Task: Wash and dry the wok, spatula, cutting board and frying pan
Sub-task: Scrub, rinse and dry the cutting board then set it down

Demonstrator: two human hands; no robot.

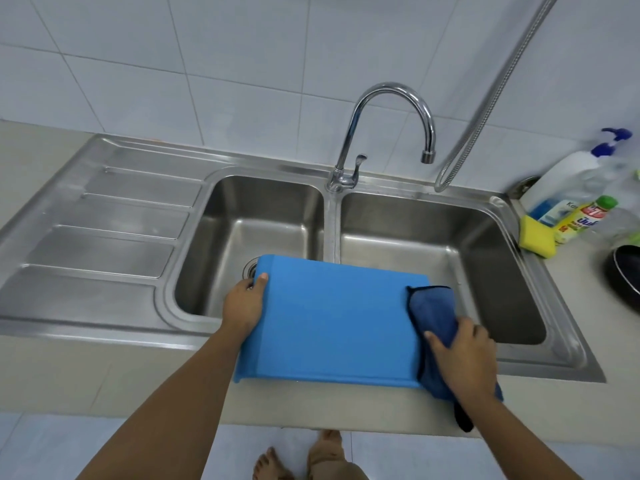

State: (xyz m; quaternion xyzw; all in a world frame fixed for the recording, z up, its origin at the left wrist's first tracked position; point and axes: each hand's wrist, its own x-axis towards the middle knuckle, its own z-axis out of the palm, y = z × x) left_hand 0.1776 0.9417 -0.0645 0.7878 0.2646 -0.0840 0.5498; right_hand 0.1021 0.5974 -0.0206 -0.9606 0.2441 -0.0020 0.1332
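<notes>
Head view, from the hands outward: the left hand (244, 306) grips the left short edge of the blue cutting board (329, 323), thumb on the top face and fingers tucked beneath. The right hand (464, 362) is closed over a dark blue cloth (433, 310), pressing it against the board's right end; the cloth wraps that end and a dark strap hangs from it below the wrist. The board lies roughly level in the lower middle of the frame, over the front rim of the double sink (332, 216) and the pale counter (311, 403), covering the near part of both basins. Whether it rests on the rim cannot be told.

Above it, a chrome faucet (391, 98) arches toward the right basin, and a metal hose (502, 81) runs to the upper right. The ribbed drainboard (104, 220) fills the left of the frame. At the right edge stand a yellow sponge (536, 237), a yellow bottle (581, 220) with a green cap and a white spray bottle (568, 174), with a dark frying pan (627, 271) just below them. Bare feet (298, 459) show at the bottom.
</notes>
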